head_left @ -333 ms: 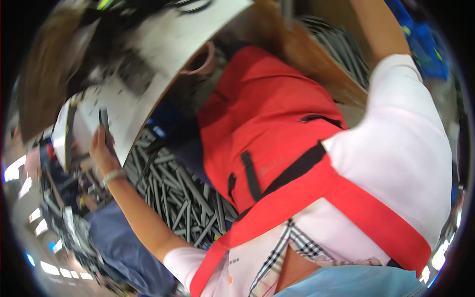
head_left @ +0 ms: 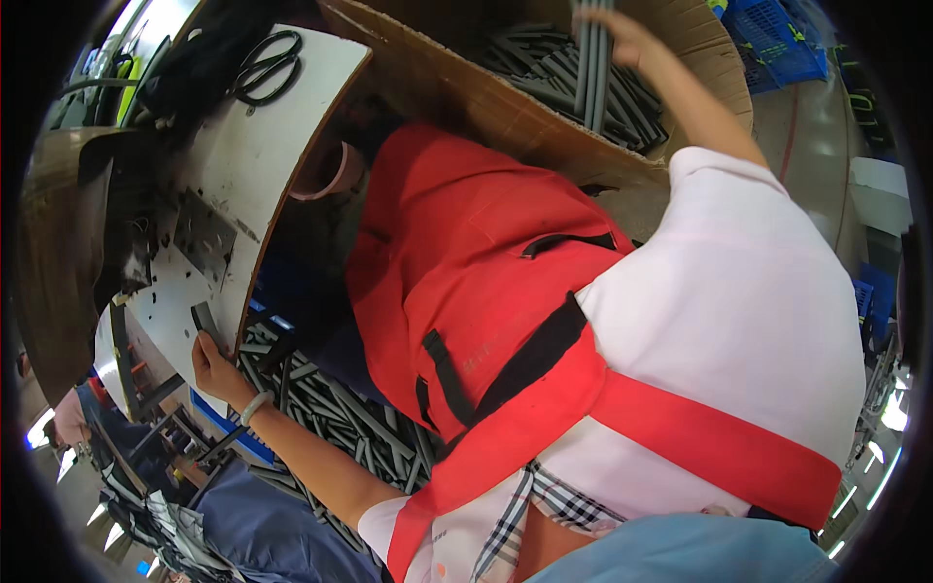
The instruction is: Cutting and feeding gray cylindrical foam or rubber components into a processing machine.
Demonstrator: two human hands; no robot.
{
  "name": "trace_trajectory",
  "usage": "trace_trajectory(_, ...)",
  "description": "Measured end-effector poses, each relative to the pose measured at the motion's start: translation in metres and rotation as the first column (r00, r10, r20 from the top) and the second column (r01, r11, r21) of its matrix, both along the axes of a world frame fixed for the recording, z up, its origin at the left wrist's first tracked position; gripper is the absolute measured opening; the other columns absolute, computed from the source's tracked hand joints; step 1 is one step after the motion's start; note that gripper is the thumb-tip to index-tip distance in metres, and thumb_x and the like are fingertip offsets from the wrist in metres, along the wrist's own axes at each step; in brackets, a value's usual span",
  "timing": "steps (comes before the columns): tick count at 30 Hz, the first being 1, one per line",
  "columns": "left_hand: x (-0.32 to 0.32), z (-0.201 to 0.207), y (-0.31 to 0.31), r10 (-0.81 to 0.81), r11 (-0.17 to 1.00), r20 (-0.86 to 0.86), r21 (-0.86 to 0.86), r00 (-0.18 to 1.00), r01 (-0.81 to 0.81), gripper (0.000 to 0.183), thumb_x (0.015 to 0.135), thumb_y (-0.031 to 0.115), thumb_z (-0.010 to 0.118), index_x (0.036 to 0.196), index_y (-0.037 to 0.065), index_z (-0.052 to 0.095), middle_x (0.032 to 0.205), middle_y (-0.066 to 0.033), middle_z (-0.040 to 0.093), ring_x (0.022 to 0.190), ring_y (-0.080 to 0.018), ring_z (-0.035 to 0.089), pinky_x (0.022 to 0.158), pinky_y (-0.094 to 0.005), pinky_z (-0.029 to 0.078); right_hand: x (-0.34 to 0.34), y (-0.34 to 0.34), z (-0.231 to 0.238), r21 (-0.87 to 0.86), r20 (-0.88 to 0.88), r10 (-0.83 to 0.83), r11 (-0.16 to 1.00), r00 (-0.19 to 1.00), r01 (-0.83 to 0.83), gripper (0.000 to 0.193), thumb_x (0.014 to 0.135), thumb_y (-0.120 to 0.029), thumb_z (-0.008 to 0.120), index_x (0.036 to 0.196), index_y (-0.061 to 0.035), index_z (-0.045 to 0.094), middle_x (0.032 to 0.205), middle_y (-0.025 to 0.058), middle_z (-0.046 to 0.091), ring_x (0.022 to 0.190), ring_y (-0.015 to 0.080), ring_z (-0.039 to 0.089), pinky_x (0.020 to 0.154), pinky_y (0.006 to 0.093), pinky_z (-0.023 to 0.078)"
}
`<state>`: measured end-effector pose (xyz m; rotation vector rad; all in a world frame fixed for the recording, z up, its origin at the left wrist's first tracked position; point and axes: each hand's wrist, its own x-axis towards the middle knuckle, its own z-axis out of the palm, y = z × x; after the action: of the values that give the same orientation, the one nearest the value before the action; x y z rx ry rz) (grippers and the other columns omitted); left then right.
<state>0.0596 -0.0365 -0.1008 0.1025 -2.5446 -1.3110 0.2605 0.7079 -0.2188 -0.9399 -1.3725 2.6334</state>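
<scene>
My left hand (head_left: 220, 375) is closed on a short dark grey tube (head_left: 202, 317) beside the edge of the white worktable (head_left: 309, 70). At the upper right, my right hand (head_left: 627, 41) grips several long grey tubes (head_left: 595, 83) in a bundle, held roughly upright over an open cardboard box (head_left: 437, 76). More loose grey tubes (head_left: 530, 63) fill part of that box. Below the table edge, near my left forearm, lies a pile of grey tubes (head_left: 360, 418).
Black-handled scissors (head_left: 264, 70) lie on the worktable, with dark scraps scattered nearby. A pink bucket (head_left: 342, 175) stands under the table edge. Beyond the box are blue plastic crates (head_left: 763, 44). My red apron (head_left: 486, 223) spreads over my lap.
The view has shifted, showing more of the box and scissors. My right hand, outside the picture before, now shows above the box with tubes in it. My left hand still holds its tube.
</scene>
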Motion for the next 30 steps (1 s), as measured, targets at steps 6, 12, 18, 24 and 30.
trace_trajectory(6, -0.002, -0.003, -0.006, 0.021, 0.991, -0.059, -0.127, 0.998, -0.028, 0.034, 0.091, 0.033, 0.066, 0.103, 0.001, 0.071, 0.081, -0.0008, 0.066, 0.061, -0.0062, 0.050, 0.051, -0.0216, 0.035, 0.053, -0.107, -0.077, -0.090, 0.361, 0.086, 0.994, 0.929, -0.057, 0.028, 0.078, -0.015, 0.077, 0.100, -0.0029, 0.064, 0.089, 0.0083, 0.069, 0.079, 0.0180, 0.066, 0.074, 0.0322, 0.056)
trace_trajectory(12, -0.007, -0.014, 0.001, 0.026, 0.995, -0.147, -0.094, 0.989, -0.041, 0.034, 0.093, 0.033, 0.064, 0.100, 0.000, 0.070, 0.082, -0.0023, 0.067, 0.061, -0.0067, 0.050, 0.049, -0.0221, 0.036, 0.041, -0.088, -0.067, 0.222, 0.624, 0.272, 0.837, 0.733, -0.500, 0.063, 0.075, -0.033, 0.079, 0.121, 0.0015, 0.055, 0.118, 0.0166, 0.061, 0.111, 0.0250, 0.058, 0.096, 0.0430, 0.046)
trace_trajectory(18, -0.006, -0.011, -0.005, 0.019, 0.984, -0.116, -0.176, 0.993, -0.039, 0.036, 0.094, 0.033, 0.062, 0.101, -0.002, 0.070, 0.083, -0.0045, 0.067, 0.066, -0.0089, 0.054, 0.052, -0.0232, 0.040, 0.013, -0.110, -0.078, 0.316, 0.763, 0.276, 0.629, 0.584, -0.710, 0.068, 0.073, -0.039, 0.077, 0.123, 0.0016, 0.056, 0.125, 0.0146, 0.056, 0.115, 0.0272, 0.053, 0.089, 0.0412, 0.048)
trace_trajectory(24, -0.007, -0.011, -0.017, 0.025, 0.980, -0.121, -0.191, 0.992, -0.048, 0.036, 0.094, 0.032, 0.062, 0.103, -0.003, 0.069, 0.088, -0.0073, 0.069, 0.075, -0.0121, 0.060, 0.061, -0.0245, 0.046, -0.019, -0.122, -0.096, 0.488, 0.797, 0.195, 0.351, 0.572, -0.799, 0.063, 0.070, -0.038, 0.078, 0.114, 0.0031, 0.061, 0.113, 0.0221, 0.064, 0.102, 0.0327, 0.064, 0.080, 0.0442, 0.054)
trace_trajectory(30, -0.014, -0.024, 0.004, -0.022, 0.996, -0.124, -0.091, 0.992, 0.010, 0.036, 0.095, 0.031, 0.061, 0.105, -0.003, 0.068, 0.089, -0.0082, 0.070, 0.078, -0.0122, 0.060, 0.065, -0.0256, 0.048, 0.004, -0.079, -0.185, 0.472, 0.850, 0.342, -0.159, 0.400, -0.867, 0.049, 0.083, -0.032, 0.064, 0.118, 0.0020, 0.060, 0.124, 0.0234, 0.060, 0.114, 0.0349, 0.059, 0.093, 0.0437, 0.048)
